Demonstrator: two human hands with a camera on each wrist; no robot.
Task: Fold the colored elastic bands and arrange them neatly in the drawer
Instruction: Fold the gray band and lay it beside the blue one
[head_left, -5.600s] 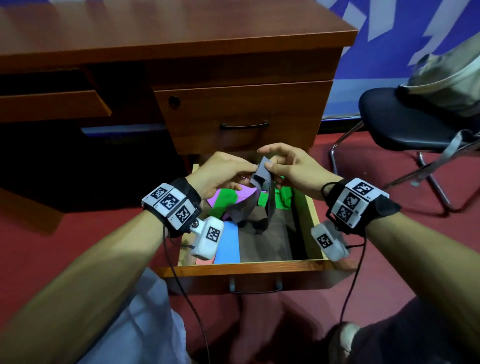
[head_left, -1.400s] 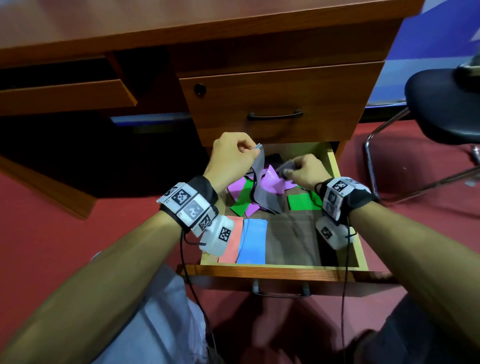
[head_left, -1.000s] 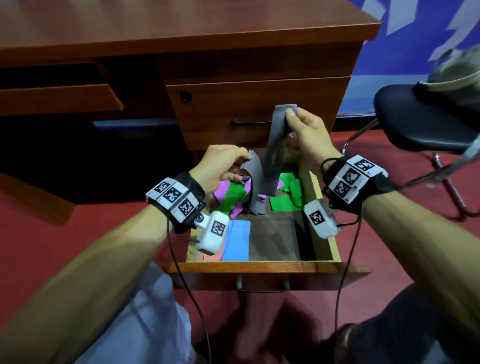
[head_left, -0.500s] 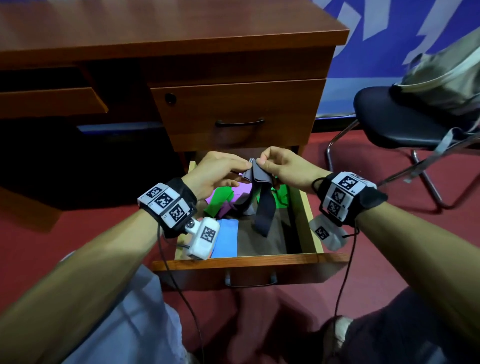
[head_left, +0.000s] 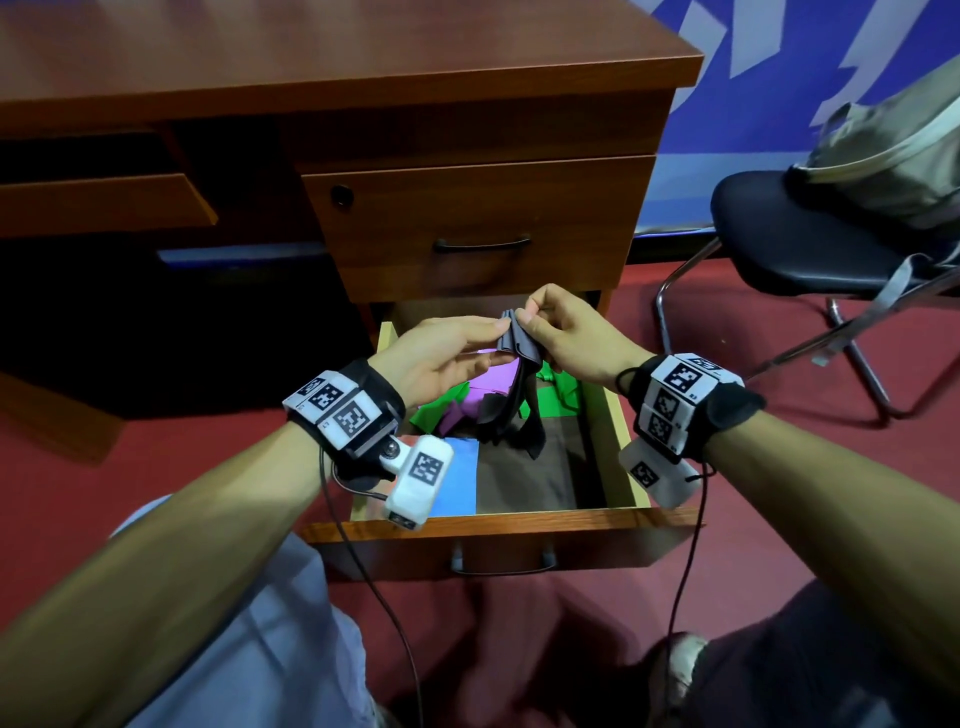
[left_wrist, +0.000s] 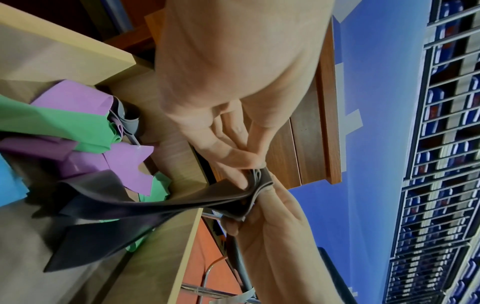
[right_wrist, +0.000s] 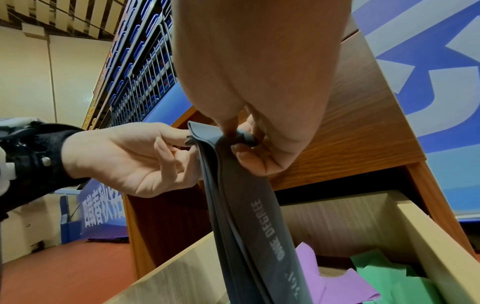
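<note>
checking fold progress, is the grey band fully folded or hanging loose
Partly folded: left hand and right hand pinch the grey band, layered at its top, while its lower loops hang into the open drawer.

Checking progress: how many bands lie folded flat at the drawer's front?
1: the blue band, flat at the front left of the drawer. The left wrist camera may hide another beside it.

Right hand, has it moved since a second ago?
Yes. The right hand has dropped from level with the closed drawer's handle to below it, meeting the left hand on the grey band.
</note>
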